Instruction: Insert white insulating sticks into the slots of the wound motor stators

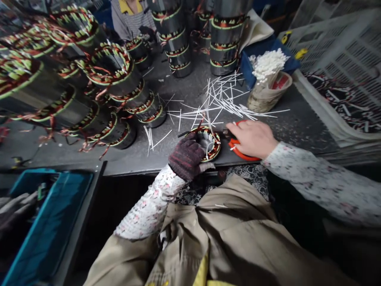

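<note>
My left hand [187, 155], in a dark knitted glove, holds a motor stator [216, 147] at its left side near the table's front edge. The stator is a ring with copper windings, a green-yellow rim and pale ties. A white cable tie [209, 121] stands up from its far side, and another white strip curves inside the bore. My bare right hand [253, 137] is closed over the red-handled scissors [240, 153] just right of the stator. Their dark blades point at the stator; the fingers partly hide the handles.
Loose white cable ties [220, 99] lie scattered behind the stator. Stacked stators [119, 83] crowd the left, with more stacks [224, 43] at the back. A holder [263, 95] of white-tipped ties stands right, before a white crate [333, 123]. A teal bin [56, 222] sits lower left. A co-worker [133, 20] is opposite.
</note>
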{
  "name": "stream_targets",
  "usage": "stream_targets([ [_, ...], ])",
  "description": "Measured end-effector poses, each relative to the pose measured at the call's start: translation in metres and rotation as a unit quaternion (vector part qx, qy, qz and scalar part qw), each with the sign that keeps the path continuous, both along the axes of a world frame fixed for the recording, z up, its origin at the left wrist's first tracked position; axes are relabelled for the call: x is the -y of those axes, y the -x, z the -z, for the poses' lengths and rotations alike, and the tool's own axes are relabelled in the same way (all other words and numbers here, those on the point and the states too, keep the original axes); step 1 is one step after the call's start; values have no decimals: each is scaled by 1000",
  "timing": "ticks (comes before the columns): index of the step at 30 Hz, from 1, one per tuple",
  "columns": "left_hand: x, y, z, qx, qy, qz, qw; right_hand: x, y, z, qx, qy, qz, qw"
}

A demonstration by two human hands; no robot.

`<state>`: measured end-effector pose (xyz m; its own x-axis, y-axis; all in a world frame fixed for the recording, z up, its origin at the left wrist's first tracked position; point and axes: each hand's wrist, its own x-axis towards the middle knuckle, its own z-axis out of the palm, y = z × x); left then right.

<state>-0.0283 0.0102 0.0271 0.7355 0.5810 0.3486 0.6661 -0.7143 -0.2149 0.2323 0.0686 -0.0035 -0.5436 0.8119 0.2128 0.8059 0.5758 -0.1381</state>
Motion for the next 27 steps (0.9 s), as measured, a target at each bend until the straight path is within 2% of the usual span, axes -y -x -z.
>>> stream_targets([
  [5,-1,-1,4,15,3,-4,1000,-3,-16,-7,9,45,-40,998],
  [8,-1,-1,4,13,-4,6,1000,4,-30,-11,35,17,-82,996],
  [10,-1,-1,4,15,-2,3,1000,8,-34,-13,72,-4,-82,994],
  [13,1,0,5,41,15,-6,999,16,-31,-16,92,-15,-88,992],
  [17,3,0,5,64,41,-24,997,28,-22,-23,68,-39,-145,986],
  [19,3,-1,3,58,52,-23,997,30,-18,-26,60,-24,-157,985],
  [21,3,-4,1,39,57,-32,997,29,-17,-25,50,8,-146,988],
  [23,5,-8,1,4,70,-64,995,23,-20,-19,39,41,-95,994],
  [25,7,-13,3,-13,90,-111,990,13,-25,-5,13,64,-27,997],
  [27,7,-17,4,42,132,-156,978,2,-31,17,-38,63,12,997],
])
